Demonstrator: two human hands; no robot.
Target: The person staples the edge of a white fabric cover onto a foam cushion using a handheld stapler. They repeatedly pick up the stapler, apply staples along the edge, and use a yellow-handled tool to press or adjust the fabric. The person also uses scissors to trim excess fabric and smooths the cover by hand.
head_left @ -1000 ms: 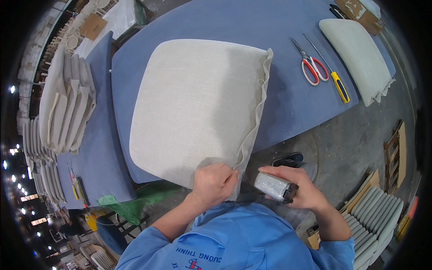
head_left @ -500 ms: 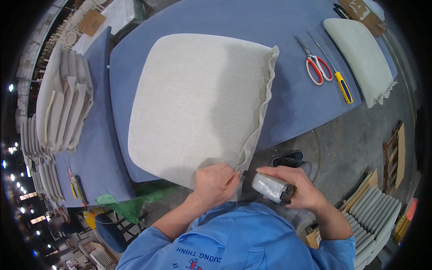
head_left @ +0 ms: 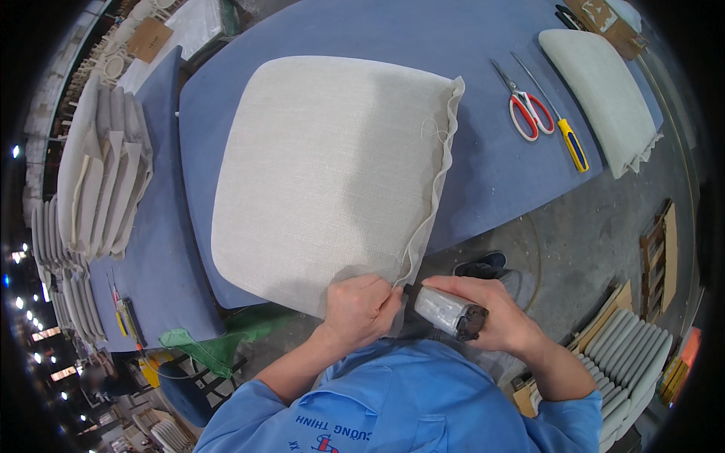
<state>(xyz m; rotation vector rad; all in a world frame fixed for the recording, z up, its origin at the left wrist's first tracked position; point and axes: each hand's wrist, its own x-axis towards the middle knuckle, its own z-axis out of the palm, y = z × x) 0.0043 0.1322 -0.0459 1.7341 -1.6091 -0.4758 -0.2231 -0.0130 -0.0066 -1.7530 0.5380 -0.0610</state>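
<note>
One woven cushion (head_left: 325, 174), loose-edged fabric

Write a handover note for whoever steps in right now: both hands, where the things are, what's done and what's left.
Left hand pinches the loose fabric at the near corner of the pale seat cushion on the blue table.
Right hand grips a metal stapler, nose at that corner.
Scissors and screwdriver lie to the right.
Done: cover is over the pad.
Left: right-edge fabric still hangs loose and frilled.
</note>
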